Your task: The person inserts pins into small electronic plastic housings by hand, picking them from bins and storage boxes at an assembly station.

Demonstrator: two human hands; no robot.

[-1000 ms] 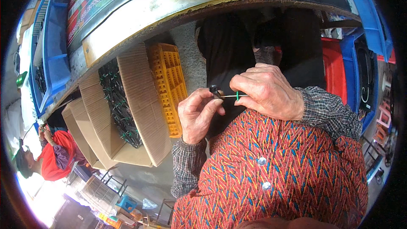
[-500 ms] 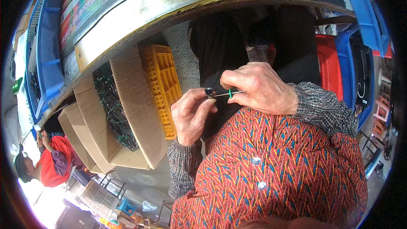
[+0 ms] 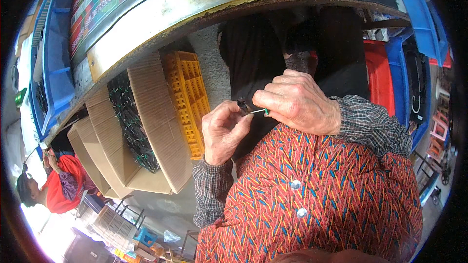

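In front of my belly, my left hand (image 3: 223,131) is closed, thumb and forefinger pinching a small black piece (image 3: 242,103). A thin pale rod (image 3: 257,111) runs from that piece toward my right hand (image 3: 297,103). The right hand's fingers are curled and closed over the rod's other end. A small green piece (image 3: 266,111) sits on the rod right at the right fingertips. What else the right fingers cover is hidden.
An open cardboard box (image 3: 158,122) at left holds many black pieces with green bits (image 3: 130,122). Beside it stands a yellow plastic crate (image 3: 189,97). A worktable edge (image 3: 170,17) crosses ahead; blue bins (image 3: 51,68) and a red container (image 3: 378,75) flank me. Another person (image 3: 61,185) works far left.
My right hand has shifted slightly left, closer to my left hand. Less of the rod shows, and the green piece is now partly covered by the right fingers.
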